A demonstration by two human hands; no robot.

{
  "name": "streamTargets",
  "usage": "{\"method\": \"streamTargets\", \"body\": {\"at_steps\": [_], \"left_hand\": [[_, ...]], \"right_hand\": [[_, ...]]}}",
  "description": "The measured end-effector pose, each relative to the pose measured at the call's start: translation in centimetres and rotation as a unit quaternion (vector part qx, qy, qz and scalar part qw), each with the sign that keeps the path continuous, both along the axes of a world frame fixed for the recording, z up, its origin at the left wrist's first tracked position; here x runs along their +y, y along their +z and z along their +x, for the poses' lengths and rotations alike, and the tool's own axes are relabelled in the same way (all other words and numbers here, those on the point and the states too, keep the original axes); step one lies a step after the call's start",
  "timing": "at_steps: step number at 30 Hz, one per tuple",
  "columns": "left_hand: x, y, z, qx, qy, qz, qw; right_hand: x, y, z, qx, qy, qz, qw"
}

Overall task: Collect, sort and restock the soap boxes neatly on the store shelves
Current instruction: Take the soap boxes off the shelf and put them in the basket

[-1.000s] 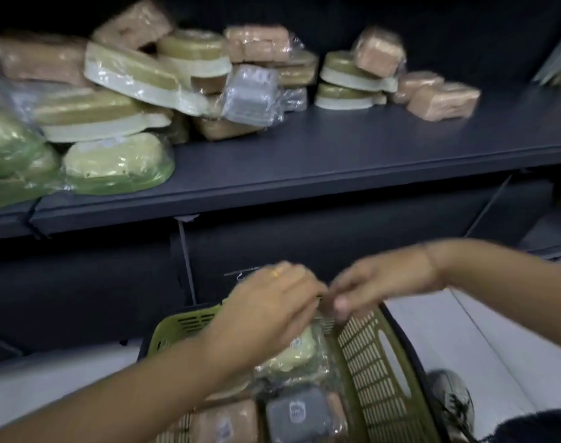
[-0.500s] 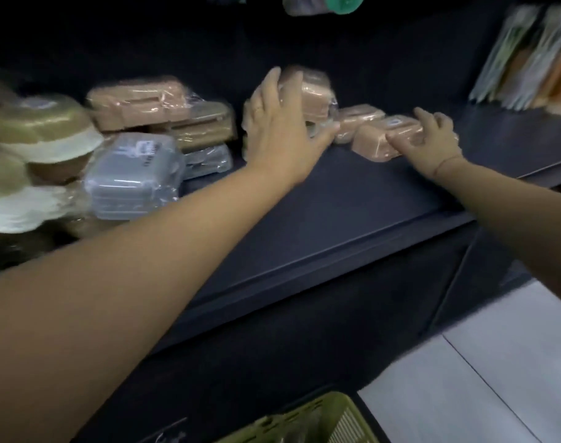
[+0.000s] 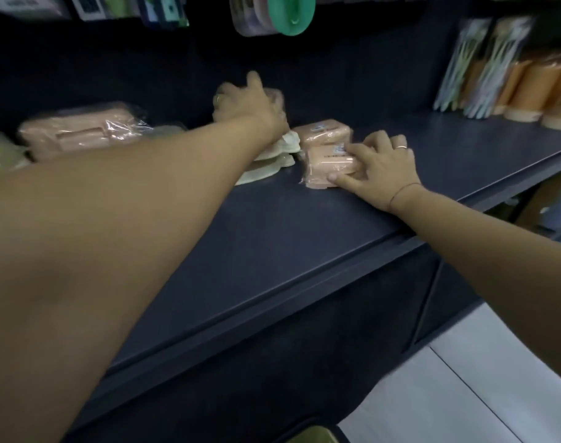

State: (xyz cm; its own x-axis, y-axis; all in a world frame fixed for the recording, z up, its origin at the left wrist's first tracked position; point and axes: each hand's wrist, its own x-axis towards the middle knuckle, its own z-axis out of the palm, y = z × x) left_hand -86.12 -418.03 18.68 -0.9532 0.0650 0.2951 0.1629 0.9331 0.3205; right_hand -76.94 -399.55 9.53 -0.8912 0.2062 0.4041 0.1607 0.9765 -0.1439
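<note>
A: Right hand (image 3: 384, 164) state?
B: Clamped on a peach soap box (image 3: 328, 166). The thumb is laid along the near edge and the fingers are curled over the top. A ring is seen on 1 finger.
A: Where is that box set?
B: Flat on the dark shelf (image 3: 272, 238), directly under the right fingers. A 2nd peach soap box (image 3: 322, 133) is set just beyond it. Whether the 2 are touching can't be told.
A: Left hand (image 3: 252, 105)?
B: It is stretched further back than the right hand and laid over a clear-wrapped box (image 3: 274, 97). Heavy motion blur is noted, so whether the box is grasped or only touched can't be told.
A: Under the left wrist?
B: Pale green soap boxes (image 3: 272, 159) are stacked there, at least 2, film-wrapped. They are placed just left of the box held by the right hand.
A: Left of the left arm?
B: A long peach pack (image 3: 78, 132) in crinkled film is seen on the same shelf.
A: Right of the right hand?
B: Toothbrush packs (image 3: 477, 65) are stood at the back with orange cups (image 3: 528, 91) beside them, well apart from the hand.
A: Above the hands?
B: A green round item (image 3: 292, 14) is hung in clear packaging.
A: Below?
B: A basket (image 3: 314, 434) corner is cut off at the bottom edge, and pale floor (image 3: 464, 394) is seen to its right.
</note>
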Motion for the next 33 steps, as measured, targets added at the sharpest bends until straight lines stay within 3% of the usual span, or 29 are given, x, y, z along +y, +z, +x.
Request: {"method": "streamTargets", "body": {"at_steps": [3, 6, 9, 13, 15, 17, 19, 21, 25, 27, 30, 33], "left_hand": [[-2.6, -0.1, 2.8, -0.008, -0.012, 0.030, 0.999], [-5.5, 0.0, 9.0, 0.028, -0.066, 0.085, 0.994], [-10.1, -0.9, 18.9, 0.062, -0.155, 0.171, 0.971], [-18.9, -6.3, 32.3, 0.017, -0.193, 0.239, 0.951], [-23.4, -10.3, 38.2, -0.051, -0.169, 0.244, 0.954], [-27.1, -14.2, 43.0, -0.130, -0.166, 0.210, 0.955], [-30.0, -18.1, 46.5, -0.207, -0.196, 0.141, 0.948], [-32.3, -22.0, 48.4, -0.278, -0.229, 0.053, 0.931], [-34.1, -28.7, 49.7, -0.348, -0.248, -0.070, 0.902], [-34.5, -31.0, 49.4, -0.341, -0.235, -0.110, 0.903], [-35.3, -33.2, 48.6, -0.305, -0.210, -0.168, 0.914], [-35.5, -34.3, 48.6, -0.294, -0.192, -0.213, 0.912]], "right_hand": [[-0.6, 0.0, 2.2, -0.020, 0.031, -0.019, 0.999], [-0.2, 1.1, 4.1, -0.093, 0.093, -0.123, 0.984], [-0.6, 2.4, 5.8, -0.140, 0.080, -0.097, 0.982], [-3.6, 2.2, 9.8, -0.095, 0.055, -0.073, 0.991], [-5.7, 1.9, 13.5, -0.064, 0.113, -0.107, 0.986], [-8.6, 1.0, 18.3, -0.043, 0.214, -0.159, 0.963], [-11.8, -0.5, 23.5, -0.076, 0.293, -0.220, 0.927], [-14.5, -2.8, 27.9, -0.183, 0.336, -0.247, 0.890], [-18.1, -10.4, 33.5, -0.470, 0.320, -0.136, 0.811], [-19.8, -14.7, 35.6, -0.509, 0.294, -0.094, 0.804], [-22.3, -19.9, 37.1, -0.486, 0.284, -0.052, 0.825], [-24.2, -23.1, 37.2, -0.449, 0.197, -0.118, 0.864]]}}
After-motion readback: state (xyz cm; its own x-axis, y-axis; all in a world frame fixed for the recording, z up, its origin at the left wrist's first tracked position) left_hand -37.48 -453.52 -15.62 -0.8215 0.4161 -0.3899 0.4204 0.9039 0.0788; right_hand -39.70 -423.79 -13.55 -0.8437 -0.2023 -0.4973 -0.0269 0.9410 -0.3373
